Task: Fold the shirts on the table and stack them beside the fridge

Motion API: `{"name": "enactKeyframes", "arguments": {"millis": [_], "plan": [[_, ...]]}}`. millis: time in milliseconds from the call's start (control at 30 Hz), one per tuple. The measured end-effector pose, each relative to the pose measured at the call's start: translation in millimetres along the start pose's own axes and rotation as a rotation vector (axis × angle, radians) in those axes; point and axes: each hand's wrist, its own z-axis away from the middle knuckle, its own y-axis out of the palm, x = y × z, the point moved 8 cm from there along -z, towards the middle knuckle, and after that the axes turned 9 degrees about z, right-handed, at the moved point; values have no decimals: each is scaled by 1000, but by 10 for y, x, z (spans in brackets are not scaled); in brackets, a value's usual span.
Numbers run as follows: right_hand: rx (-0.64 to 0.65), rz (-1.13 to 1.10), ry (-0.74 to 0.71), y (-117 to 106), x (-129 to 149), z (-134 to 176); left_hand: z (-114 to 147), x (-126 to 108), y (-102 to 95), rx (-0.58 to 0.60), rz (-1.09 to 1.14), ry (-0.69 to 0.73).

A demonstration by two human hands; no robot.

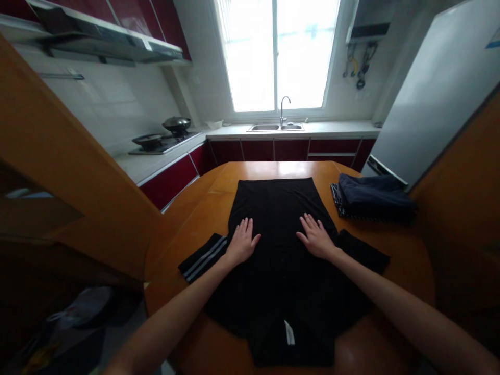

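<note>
A black short-sleeved shirt [281, 271] lies spread out on the wooden table [195, 219], its collar and white label nearest me and its hem toward the window. The left sleeve shows two pale stripes and sticks out to the side; the right sleeve is partly hidden behind my forearm. My left hand [242, 242] rests flat on the left half of the shirt, fingers spread. On the right half, my right hand [315, 238] lies flat too, its fingers apart. Neither hand grasps the cloth.
A stack of folded dark clothes [371, 195] sits at the table's right edge, near the fridge [433, 88]. Beyond the table runs a counter with a sink [265, 127]. Pans [177, 124] stand on the stove at left. Wooden door panels flank both sides.
</note>
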Motion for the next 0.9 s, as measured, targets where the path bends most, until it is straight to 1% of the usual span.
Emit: {"name": "enactKeyframes", "arguments": {"millis": [100, 133, 167, 200, 233, 267, 300, 367, 400, 433, 467, 500, 533, 567, 667, 700, 733, 767, 800, 833, 900], "plan": [[-28, 64, 163, 63, -468, -76, 93, 300, -54, -27, -41, -8], [-35, 76, 201, 65, -549, -92, 94, 357, -58, -25, -54, -34], [-43, 84, 223, 58, -572, -117, 66, 380, -48, -14, -61, -72], [-52, 85, 223, 45, -527, -160, 7, 357, -26, 3, -63, -107], [-61, 78, 199, 31, -417, -221, -83, 280, 1, 18, -62, -124], [-65, 61, 153, 19, -254, -300, -201, 149, 31, 27, -56, -110], [-64, 37, 85, 12, -52, -391, -339, -22, 67, 37, -48, -66], [-38, -24, -43, 25, 344, -586, -623, -393, 141, 47, -29, 76], [-25, -41, -91, 37, 490, -681, -753, -511, 180, 58, -22, 113], [-14, -48, -121, 50, 577, -772, -870, -569, 208, 64, -18, 129], [-8, -43, -136, 61, 595, -857, -970, -559, 221, 65, -18, 124], [-5, -30, -134, 68, 543, -936, -1054, -483, 211, 60, -20, 101], [-3, -12, -111, 68, 418, -1008, -1120, -349, 175, 47, -24, 66], [-2, 6, -69, 59, 236, -1072, -1171, -171, 117, 31, -28, 24], [7, 55, 118, -21, -447, -1220, -1270, 440, -134, -16, -42, -129], [7, 64, 169, -59, -626, -1262, -1300, 593, -215, -30, -47, -171], [2, 70, 205, -97, -743, -1308, -1338, 687, -279, -43, -52, -198], [-8, 74, 223, -131, -786, -1360, -1385, 712, -316, -53, -57, -212], [-21, 76, 223, -153, -752, -1420, -1443, 664, -321, -59, -60, -206], [-33, 76, 205, -159, -648, -1488, -1511, 546, -291, -60, -62, -178], [-43, 72, 126, -114, -298, -1632, -1659, 162, -143, -44, -59, -68]]}}
